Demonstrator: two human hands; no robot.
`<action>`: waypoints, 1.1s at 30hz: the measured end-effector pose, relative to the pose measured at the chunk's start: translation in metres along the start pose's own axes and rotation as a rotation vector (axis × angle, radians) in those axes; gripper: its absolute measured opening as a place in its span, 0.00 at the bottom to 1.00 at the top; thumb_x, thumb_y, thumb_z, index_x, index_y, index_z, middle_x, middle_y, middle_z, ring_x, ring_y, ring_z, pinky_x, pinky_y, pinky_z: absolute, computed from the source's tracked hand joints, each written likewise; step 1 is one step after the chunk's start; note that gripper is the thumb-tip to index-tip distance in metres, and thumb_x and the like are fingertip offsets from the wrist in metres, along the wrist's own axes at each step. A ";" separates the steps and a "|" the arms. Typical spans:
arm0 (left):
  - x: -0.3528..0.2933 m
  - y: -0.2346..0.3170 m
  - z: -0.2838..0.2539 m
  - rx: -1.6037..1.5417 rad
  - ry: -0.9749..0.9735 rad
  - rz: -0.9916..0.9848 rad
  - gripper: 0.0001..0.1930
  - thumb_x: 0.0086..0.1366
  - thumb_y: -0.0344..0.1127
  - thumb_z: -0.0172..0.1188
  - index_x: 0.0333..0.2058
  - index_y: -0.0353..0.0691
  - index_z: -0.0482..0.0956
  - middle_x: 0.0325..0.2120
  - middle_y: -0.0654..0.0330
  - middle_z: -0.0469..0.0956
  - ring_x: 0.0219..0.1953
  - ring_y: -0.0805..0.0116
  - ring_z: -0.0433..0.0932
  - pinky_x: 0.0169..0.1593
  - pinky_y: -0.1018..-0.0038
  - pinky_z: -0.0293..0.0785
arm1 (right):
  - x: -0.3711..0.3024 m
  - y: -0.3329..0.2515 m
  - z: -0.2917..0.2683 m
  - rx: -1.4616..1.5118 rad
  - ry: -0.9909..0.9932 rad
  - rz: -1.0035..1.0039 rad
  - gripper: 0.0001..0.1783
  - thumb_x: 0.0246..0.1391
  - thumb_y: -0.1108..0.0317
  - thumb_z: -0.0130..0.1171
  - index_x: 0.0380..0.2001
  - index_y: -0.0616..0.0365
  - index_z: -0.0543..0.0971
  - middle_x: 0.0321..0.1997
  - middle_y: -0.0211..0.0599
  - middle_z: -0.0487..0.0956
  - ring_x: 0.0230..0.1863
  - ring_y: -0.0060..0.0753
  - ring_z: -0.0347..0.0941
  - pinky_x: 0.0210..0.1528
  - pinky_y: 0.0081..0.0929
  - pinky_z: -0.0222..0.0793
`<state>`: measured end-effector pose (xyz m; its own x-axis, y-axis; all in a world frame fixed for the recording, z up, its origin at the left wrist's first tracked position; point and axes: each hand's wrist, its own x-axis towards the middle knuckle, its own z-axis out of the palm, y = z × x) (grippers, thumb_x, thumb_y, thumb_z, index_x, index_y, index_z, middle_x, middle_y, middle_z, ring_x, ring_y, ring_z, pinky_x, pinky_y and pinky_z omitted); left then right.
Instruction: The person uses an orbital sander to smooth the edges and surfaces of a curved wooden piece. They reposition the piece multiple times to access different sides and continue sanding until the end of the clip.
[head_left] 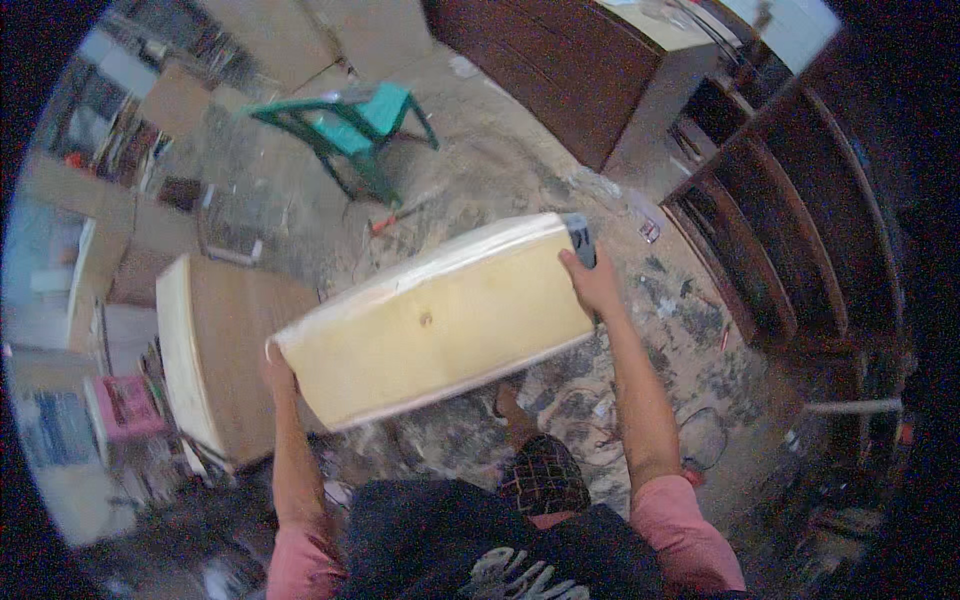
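Both my hands hold a long pale-yellow drawer (470, 320) in front of my body, its right end raised higher than its left. A small round brown mark, a knob or a hole, sits in the middle of its broad face. My left hand (280, 372) is closed around the left end, its fingers partly hidden. At the opposite end my right hand (592, 282) grips the edge, thumb on the broad face, beside a dark grey patch at the corner. To the left stands a wooden cabinet or box (245, 340) with a cream front edge.
A green plastic chair (350, 135) stands beyond the drawer, near an orange-handled tool (383, 225) on the littered floor (480, 180). Dark brown furniture (560, 70) is at the far right, with dark open shelves (780, 230) nearer. A pink plastic item (128, 407) and stacked boards lie left.
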<state>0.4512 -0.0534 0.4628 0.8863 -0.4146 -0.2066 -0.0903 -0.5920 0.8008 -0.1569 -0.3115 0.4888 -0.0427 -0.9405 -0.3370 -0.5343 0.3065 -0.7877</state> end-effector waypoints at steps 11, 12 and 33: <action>0.039 0.088 0.033 0.325 0.074 0.193 0.28 0.71 0.49 0.56 0.49 0.22 0.80 0.40 0.43 0.85 0.44 0.56 0.82 0.50 0.59 0.75 | -0.069 0.019 0.005 0.225 0.132 0.030 0.35 0.57 0.53 0.72 0.60 0.63 0.74 0.48 0.42 0.83 0.48 0.35 0.78 0.55 0.37 0.73; 0.050 0.095 0.039 0.263 0.058 0.210 0.28 0.71 0.50 0.56 0.48 0.23 0.81 0.39 0.43 0.85 0.43 0.56 0.82 0.49 0.59 0.75 | -0.080 0.017 0.007 0.198 0.155 0.070 0.35 0.57 0.53 0.72 0.60 0.63 0.74 0.48 0.42 0.83 0.48 0.35 0.78 0.55 0.38 0.72; 0.309 0.214 0.188 1.128 -0.268 0.772 0.23 0.75 0.49 0.50 0.61 0.45 0.77 0.48 0.39 0.82 0.49 0.43 0.83 0.55 0.49 0.77 | -0.101 -0.025 0.080 0.184 0.558 0.149 0.45 0.53 0.59 0.76 0.68 0.67 0.68 0.66 0.59 0.74 0.67 0.51 0.70 0.70 0.43 0.64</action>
<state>0.6207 -0.4385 0.4648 0.3440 -0.9301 -0.1284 -0.9379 -0.3340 -0.0937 -0.0719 -0.2128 0.5012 -0.5691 -0.8049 -0.1683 -0.3355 0.4141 -0.8461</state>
